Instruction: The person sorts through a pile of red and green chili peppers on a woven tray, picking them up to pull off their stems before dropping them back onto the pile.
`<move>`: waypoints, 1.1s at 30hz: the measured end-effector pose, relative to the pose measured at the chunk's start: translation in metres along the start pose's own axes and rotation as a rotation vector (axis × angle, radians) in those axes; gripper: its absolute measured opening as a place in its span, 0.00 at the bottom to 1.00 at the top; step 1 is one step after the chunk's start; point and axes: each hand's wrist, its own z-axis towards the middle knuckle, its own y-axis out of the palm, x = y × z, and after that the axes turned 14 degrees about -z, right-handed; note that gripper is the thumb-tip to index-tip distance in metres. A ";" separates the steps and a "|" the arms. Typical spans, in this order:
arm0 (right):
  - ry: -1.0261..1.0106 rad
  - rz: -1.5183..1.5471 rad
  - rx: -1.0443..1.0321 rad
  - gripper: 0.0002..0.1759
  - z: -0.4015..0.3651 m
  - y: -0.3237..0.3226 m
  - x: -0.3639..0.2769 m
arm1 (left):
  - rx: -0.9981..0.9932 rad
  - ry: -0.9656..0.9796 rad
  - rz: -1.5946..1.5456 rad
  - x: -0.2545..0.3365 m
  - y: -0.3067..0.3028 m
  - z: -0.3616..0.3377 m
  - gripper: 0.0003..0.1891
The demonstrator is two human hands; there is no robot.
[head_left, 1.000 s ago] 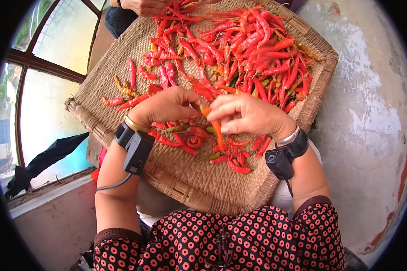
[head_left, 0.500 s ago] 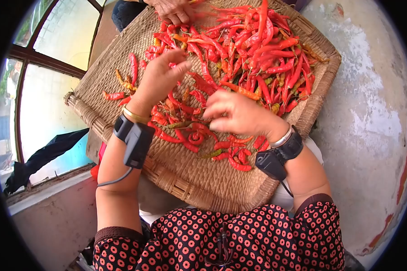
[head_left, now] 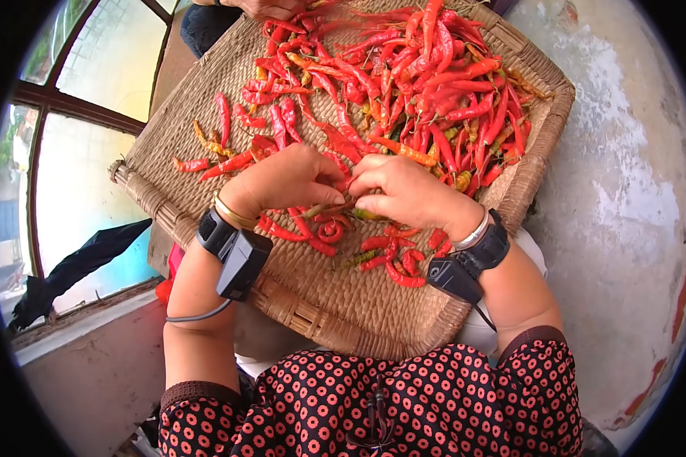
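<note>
My left hand (head_left: 293, 181) and my right hand (head_left: 400, 189) meet low over a woven tray (head_left: 343, 301), fingertips almost touching. Both are closed in a pinch around a red chili pepper (head_left: 344, 183), mostly hidden by the fingers. Just under my right thumb lies a greenish chili pepper (head_left: 367, 215). Nearer to me are a group of curled red chilies (head_left: 328, 231) and a second small group (head_left: 404, 268). Beyond my hands, a large heap of red chilies (head_left: 450, 91) covers the far right of the tray.
Another person's hand (head_left: 270, 7) is at the tray's far edge. To the left are a framed window (head_left: 91, 137) and a folded black umbrella (head_left: 84, 263). A worn concrete floor (head_left: 617, 190) lies to the right. Several loose chilies, including a red one (head_left: 223, 119), lie on the tray's left.
My left hand has come down and toward my right hand, its fingers closing. My right hand's fingers have drawn together. The other person's hand has moved back toward the far edge.
</note>
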 end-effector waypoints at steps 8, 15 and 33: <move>0.421 0.729 0.389 0.17 0.004 -0.011 -0.008 | 0.633 -0.007 -0.287 -0.020 -0.013 0.006 0.14; 0.425 0.409 0.255 0.12 0.003 -0.006 -0.005 | 0.653 0.129 0.373 -0.012 -0.014 -0.009 0.12; 0.396 0.384 0.199 0.11 0.003 -0.005 -0.003 | -0.236 0.126 0.565 0.003 0.036 -0.008 0.07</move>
